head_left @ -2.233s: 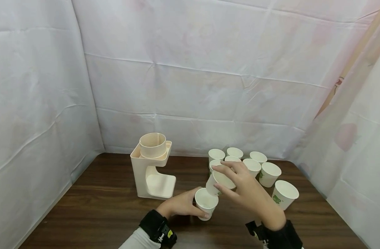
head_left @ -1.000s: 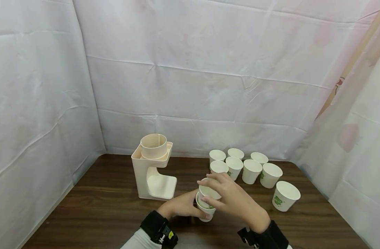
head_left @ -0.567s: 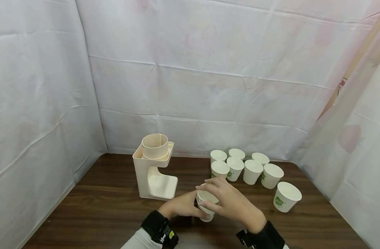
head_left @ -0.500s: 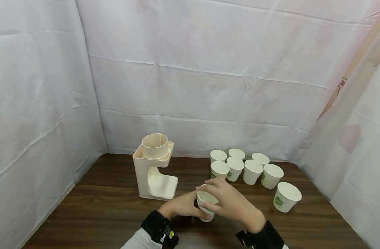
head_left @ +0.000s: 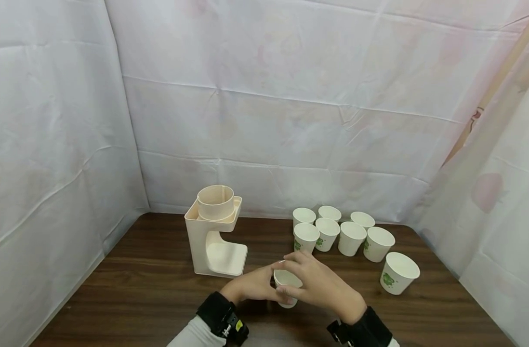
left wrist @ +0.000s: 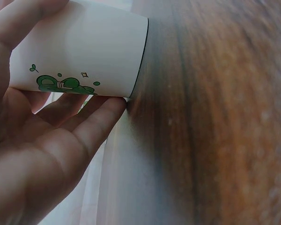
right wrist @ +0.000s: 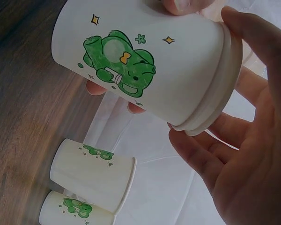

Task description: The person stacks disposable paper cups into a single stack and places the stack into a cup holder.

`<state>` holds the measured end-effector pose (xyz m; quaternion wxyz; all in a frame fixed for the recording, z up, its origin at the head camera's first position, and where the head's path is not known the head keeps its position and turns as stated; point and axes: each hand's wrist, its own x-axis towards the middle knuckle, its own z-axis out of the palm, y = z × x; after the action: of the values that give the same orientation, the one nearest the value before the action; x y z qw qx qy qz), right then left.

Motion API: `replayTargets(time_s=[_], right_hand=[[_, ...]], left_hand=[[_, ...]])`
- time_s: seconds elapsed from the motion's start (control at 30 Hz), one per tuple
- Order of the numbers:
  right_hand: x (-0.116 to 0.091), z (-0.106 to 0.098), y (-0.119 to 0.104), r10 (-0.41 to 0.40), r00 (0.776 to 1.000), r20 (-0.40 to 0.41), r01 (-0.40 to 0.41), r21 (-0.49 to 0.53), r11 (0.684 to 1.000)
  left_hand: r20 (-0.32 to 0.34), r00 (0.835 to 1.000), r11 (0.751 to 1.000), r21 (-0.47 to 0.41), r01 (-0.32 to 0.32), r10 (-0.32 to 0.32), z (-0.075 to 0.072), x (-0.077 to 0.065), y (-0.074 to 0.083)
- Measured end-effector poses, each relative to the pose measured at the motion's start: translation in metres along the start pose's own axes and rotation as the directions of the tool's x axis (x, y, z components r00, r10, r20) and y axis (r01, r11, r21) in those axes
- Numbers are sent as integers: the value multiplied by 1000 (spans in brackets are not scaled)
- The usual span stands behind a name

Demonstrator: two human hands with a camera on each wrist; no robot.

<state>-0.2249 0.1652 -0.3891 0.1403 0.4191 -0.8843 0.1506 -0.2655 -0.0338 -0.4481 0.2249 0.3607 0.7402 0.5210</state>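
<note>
Two white paper cups (head_left: 287, 278), one nested in the other, stand upright on the wooden table in front of me. Their two rims lie close together in the right wrist view, above a printed green bear on the outer cup (right wrist: 187, 79). My left hand (head_left: 253, 284) grips the outer cup from the left, low on its side, with a fingertip near the base in the left wrist view. From the right, my right hand (head_left: 323, 286) holds the inner cup by its rim, thumb and fingers spread around it. The inner cup's body is hidden inside the outer one.
Several single paper cups (head_left: 352, 238) stand grouped at the back right, and one cup (head_left: 399, 273) stands apart nearer the right edge. To the left is a beige stand (head_left: 198, 246) with a round tube (head_left: 215, 205) on top. White cloth (head_left: 264, 120) hangs around the table.
My right hand has brought a cup left and down into the cup in my left hand, and it now sits deep inside. The left hand has stayed nearly in place.
</note>
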Motion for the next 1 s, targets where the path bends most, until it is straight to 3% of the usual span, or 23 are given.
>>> replayTargets(time_s=[0.73,1.0], right_hand=[[-2,-5,0,65,995,78,-70,59,996],[-2,-4,0,57,997,51,-59,37,998]], left_hand=[[9,1000,999,32,-15,15,-2,1,3],[22,999,999,33,-34,33,-1,1,3]])
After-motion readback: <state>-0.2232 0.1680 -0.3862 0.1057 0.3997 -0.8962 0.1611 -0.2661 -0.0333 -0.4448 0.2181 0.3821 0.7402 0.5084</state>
